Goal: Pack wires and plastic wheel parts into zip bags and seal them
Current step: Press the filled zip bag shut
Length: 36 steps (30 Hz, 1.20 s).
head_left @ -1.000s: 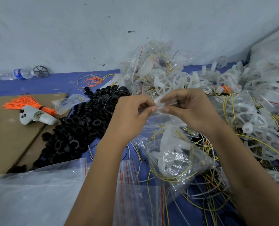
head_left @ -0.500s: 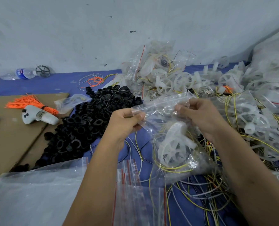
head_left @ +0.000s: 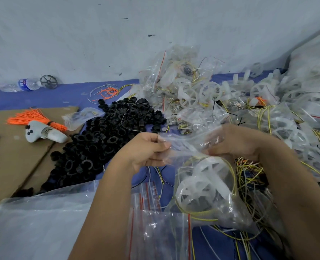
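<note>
A clear zip bag (head_left: 206,186) hangs between my hands, holding a translucent white plastic wheel and yellow wires. My left hand (head_left: 146,151) pinches the left end of the bag's top strip. My right hand (head_left: 236,141) pinches the right end, partly seen through the plastic. Loose white wheels (head_left: 191,94) and packed bags (head_left: 174,72) pile up behind. Loose yellow, black and white wires (head_left: 252,177) lie under my right forearm. Empty zip bags with red strips (head_left: 155,222) lie in front of me.
A heap of black plastic rings (head_left: 106,136) covers the blue mat to the left. On brown cardboard (head_left: 9,166) lie a white controller (head_left: 43,132) and an orange wire bundle (head_left: 30,117). A water bottle (head_left: 24,84) and black wheel (head_left: 48,81) rest by the wall.
My hands have moved apart along the bag's top strip, from pinching together at the middle to holding its two ends. The bag has dropped lower and nearer to me.
</note>
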Available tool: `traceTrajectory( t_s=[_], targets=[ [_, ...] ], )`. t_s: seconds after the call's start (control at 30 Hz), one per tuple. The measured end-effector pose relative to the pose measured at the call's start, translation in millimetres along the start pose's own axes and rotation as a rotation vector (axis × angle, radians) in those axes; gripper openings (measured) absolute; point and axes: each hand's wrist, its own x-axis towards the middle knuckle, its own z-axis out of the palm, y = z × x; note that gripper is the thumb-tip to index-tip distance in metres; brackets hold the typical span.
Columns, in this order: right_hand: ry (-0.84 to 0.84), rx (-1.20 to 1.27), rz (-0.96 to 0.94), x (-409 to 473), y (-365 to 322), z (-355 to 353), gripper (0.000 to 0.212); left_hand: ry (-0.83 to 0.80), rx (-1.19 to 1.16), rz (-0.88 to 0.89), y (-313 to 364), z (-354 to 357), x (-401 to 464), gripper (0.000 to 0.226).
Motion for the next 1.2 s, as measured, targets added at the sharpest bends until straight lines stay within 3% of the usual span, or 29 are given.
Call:
traceTrajectory(
  t_s=[0.07,0.23,0.4,0.5,0.57,0.7,0.77,1.03,1.2],
  targets=[
    [0.053,-0.059,-0.023,0,1,5,0.019,0.049,-0.020,-0.014,-4,0,0,0.006],
    [0.379,0.230,-0.119,9,5,5,0.036,0.118,-0.126,0.129,-1,-5,3,0.014],
    [0.484,0.108,-0.152,10,7,3,0.030,0.101,-0.015,0.195,0,-8,0,0.020],
    [0.698,-0.248,-0.255,11,-8,6,0.016,0.139,0.020,0.274,2,-5,1,0.013],
    [0.656,-0.376,-0.396,11,-25,12,0.018,0.155,0.034,0.333,5,-1,1,0.006],
    [0.432,-0.391,-0.571,15,-45,32,0.013,0.125,0.111,0.429,9,1,0,0.003],
    [0.446,-0.363,-0.582,17,-45,37,0.007,0.114,0.148,0.471,10,0,-1,0.005],
    [0.435,-0.246,-0.604,16,-44,38,0.023,0.116,0.166,0.619,14,4,-4,0.009],
    [0.413,-0.296,-0.605,16,-45,40,0.007,0.157,0.189,0.681,10,4,0,0.012]
  ],
)
